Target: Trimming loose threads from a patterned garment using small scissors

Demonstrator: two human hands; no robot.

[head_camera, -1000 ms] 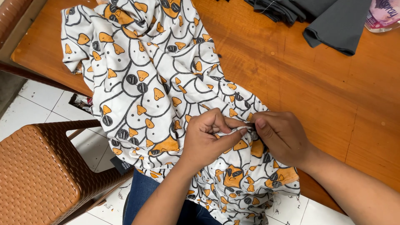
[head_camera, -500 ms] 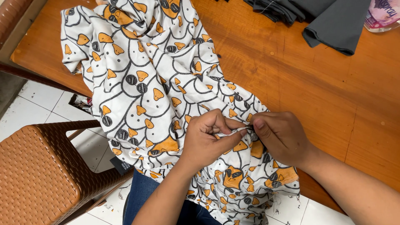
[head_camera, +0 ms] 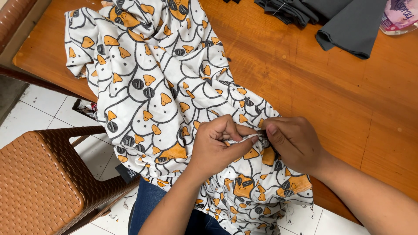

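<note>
A white garment (head_camera: 152,82) printed with orange beaks and dark round eyes lies spread over the wooden table (head_camera: 348,100) and hangs off its near edge onto my lap. My left hand (head_camera: 217,146) pinches a small fold of this cloth between thumb and fingers. My right hand (head_camera: 296,143) meets it from the right, thumb and fingers closed on the same spot. Whether a needle or thread sits between the fingers is too small to tell.
Dark grey folded fabric (head_camera: 335,21) lies at the table's far right, with a pink packet (head_camera: 398,15) at the corner. A brown woven plastic stool (head_camera: 43,182) stands on the white tiled floor at lower left. My blue jeans (head_camera: 150,204) show under the cloth.
Both hands stay pinched together on the same spot of cloth; the fingers have only shifted slightly.
</note>
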